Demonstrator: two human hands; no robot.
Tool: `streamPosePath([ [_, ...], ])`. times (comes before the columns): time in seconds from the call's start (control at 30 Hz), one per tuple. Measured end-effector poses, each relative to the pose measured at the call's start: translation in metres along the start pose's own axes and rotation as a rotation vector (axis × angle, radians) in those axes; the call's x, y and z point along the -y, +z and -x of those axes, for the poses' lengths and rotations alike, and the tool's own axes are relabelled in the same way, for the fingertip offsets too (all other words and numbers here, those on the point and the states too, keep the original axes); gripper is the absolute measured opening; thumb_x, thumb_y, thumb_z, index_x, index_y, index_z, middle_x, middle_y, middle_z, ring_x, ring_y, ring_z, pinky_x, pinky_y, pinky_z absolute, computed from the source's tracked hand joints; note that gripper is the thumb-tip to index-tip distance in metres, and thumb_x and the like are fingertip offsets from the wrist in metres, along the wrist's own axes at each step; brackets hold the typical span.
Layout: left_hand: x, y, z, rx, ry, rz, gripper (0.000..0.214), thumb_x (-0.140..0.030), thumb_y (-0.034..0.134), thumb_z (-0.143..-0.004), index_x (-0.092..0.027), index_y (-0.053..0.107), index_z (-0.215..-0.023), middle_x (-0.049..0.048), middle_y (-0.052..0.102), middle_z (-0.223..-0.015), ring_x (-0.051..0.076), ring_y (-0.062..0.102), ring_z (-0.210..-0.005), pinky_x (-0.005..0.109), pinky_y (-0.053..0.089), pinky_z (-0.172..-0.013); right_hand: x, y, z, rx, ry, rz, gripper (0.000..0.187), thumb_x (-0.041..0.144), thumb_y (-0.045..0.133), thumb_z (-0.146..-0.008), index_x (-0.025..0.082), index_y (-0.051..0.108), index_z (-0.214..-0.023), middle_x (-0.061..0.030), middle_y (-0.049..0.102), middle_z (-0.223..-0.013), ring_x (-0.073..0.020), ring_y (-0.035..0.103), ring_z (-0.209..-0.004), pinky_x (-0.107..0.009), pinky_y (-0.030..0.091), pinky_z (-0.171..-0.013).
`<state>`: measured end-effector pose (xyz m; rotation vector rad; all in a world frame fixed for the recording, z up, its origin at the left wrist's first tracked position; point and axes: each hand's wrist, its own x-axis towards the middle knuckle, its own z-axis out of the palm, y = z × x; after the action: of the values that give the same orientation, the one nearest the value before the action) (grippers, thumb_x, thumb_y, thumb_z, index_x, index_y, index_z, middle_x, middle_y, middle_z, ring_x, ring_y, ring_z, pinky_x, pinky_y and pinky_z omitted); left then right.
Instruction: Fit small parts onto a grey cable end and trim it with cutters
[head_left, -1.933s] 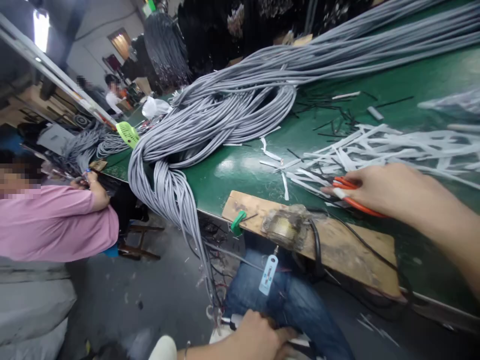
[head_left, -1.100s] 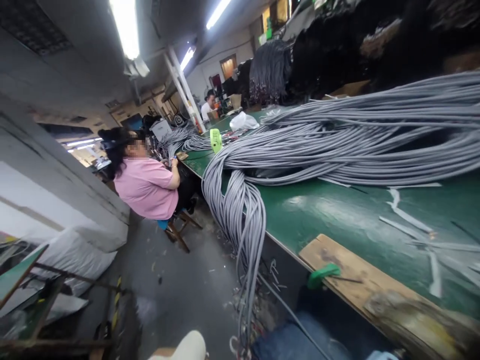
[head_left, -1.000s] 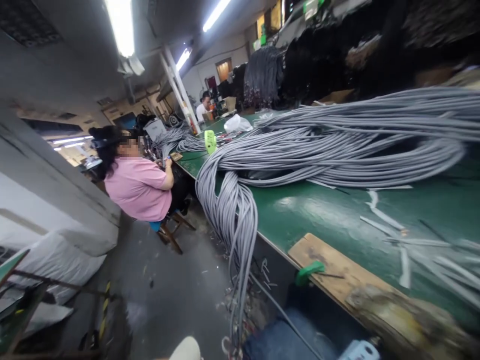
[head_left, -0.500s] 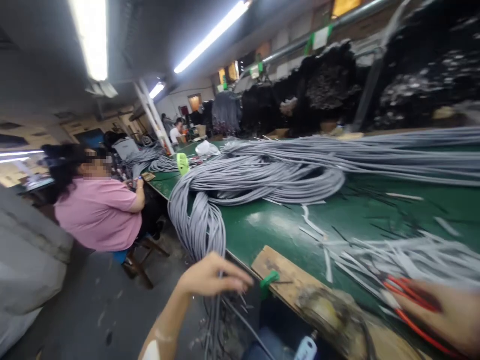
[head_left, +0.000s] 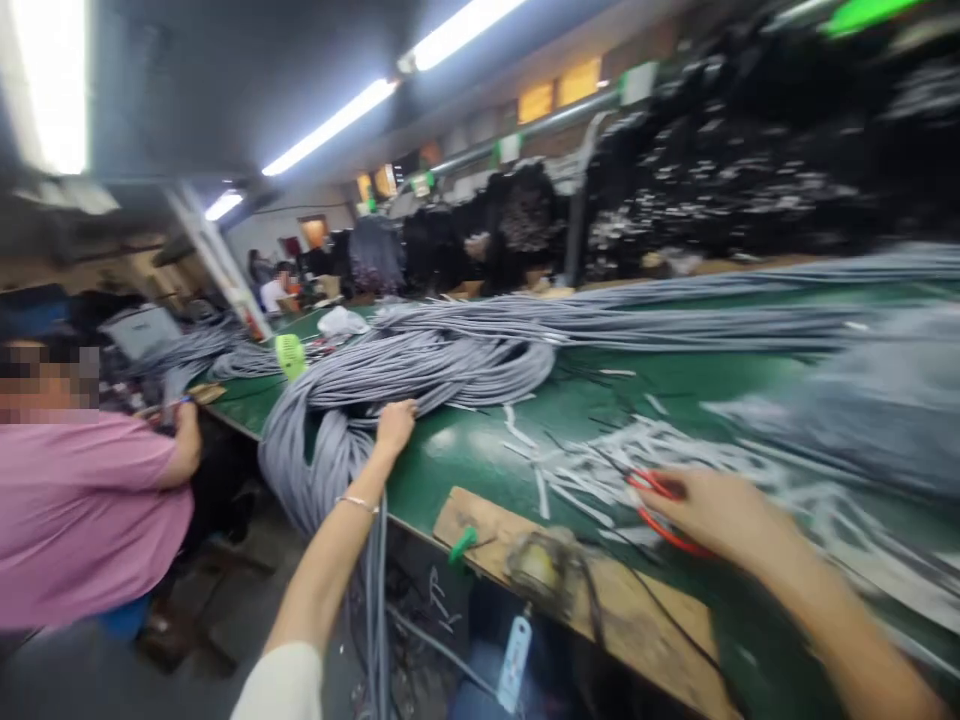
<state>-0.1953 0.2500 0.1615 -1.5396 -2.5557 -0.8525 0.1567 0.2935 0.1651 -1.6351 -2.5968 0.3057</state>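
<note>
My left hand (head_left: 394, 424) reaches out to a thick bundle of grey cables (head_left: 420, 365) where it drapes over the edge of the green table (head_left: 675, 385). Its fingers curl onto the cables. My right hand (head_left: 716, 510) rests on the table at the right, closed on red-handled pliers (head_left: 654, 500). White cut strips (head_left: 600, 470) lie scattered around that hand. The picture is smeared by motion.
A wooden board (head_left: 600, 600) with a small fixture (head_left: 541, 565) and a green clip (head_left: 461, 545) sits at the table's near edge. A person in a pink shirt (head_left: 82, 510) sits at the left. A green fan (head_left: 289, 354) and more cable piles lie farther along.
My left hand rose from below the table edge and reached forward onto the grey cable bundle. My view swung round from the left aisle, and the right hand with the pliers came into sight again.
</note>
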Motion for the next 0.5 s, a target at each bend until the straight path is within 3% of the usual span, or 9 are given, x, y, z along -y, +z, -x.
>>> streamPosePath([
  [0.13, 0.001, -0.007, -0.005, -0.188, -0.015, 0.059, 0.02, -0.017, 0.046, -0.082, -0.011, 0.063, -0.09, 0.013, 0.066, -0.099, 0.022, 0.058, -0.101, 0.033, 0.041, -0.09, 0.003, -0.013, 0.005, -0.02, 0.142, -0.006, 0.031, 0.037, 0.043, -0.08, 0.017, 0.066, -0.08, -0.0121, 0.068, -0.083, -0.023, 0.063, -0.082, -0.025, 0.04, -0.059],
  [0.23, 0.009, -0.02, 0.0, -0.341, -0.094, 0.12, 0.029, -0.026, 0.041, -0.08, -0.007, 0.062, -0.088, 0.0152, 0.068, -0.081, 0.027, 0.063, -0.084, 0.038, 0.046, -0.078, 0.01, -0.007, 0.008, -0.024, 0.133, -0.036, 0.025, 0.031, 0.048, -0.078, 0.016, 0.067, -0.077, -0.0116, 0.067, -0.082, -0.0198, 0.063, -0.079, -0.023, 0.039, -0.059],
  [0.33, 0.026, -0.038, 0.009, -0.429, -0.129, 0.204, 0.034, -0.031, 0.037, -0.078, -0.008, 0.062, -0.08, 0.0111, 0.065, -0.065, 0.024, 0.062, -0.066, 0.034, 0.048, -0.063, 0.015, -0.003, 0.009, -0.036, 0.109, -0.055, 0.019, 0.027, 0.055, -0.074, 0.015, 0.068, -0.079, -0.0111, 0.067, -0.083, -0.0191, 0.063, -0.079, -0.022, 0.04, -0.06],
  [0.4, 0.035, -0.048, 0.017, -0.406, -0.112, 0.258, 0.032, -0.039, 0.044, -0.072, -0.013, 0.061, -0.071, 0.0049, 0.061, -0.053, 0.021, 0.059, -0.056, 0.03, 0.046, -0.056, 0.015, -0.003, 0.009, -0.057, 0.112, -0.055, 0.019, 0.025, 0.055, -0.075, 0.015, 0.068, -0.083, -0.0123, 0.067, -0.084, -0.0195, 0.063, -0.081, -0.022, 0.042, -0.063],
  [0.5, 0.031, -0.051, 0.031, -0.075, -0.013, 0.297, 0.025, -0.042, 0.061, -0.056, -0.018, 0.063, -0.06, -0.0001, 0.059, -0.049, 0.018, 0.055, -0.052, 0.027, 0.042, -0.053, 0.012, -0.005, 0.008, -0.107, 0.115, -0.043, 0.023, 0.019, 0.049, -0.079, 0.011, 0.068, -0.089, -0.0172, 0.065, -0.093, -0.0229, 0.061, -0.091, -0.025, 0.043, -0.069],
])
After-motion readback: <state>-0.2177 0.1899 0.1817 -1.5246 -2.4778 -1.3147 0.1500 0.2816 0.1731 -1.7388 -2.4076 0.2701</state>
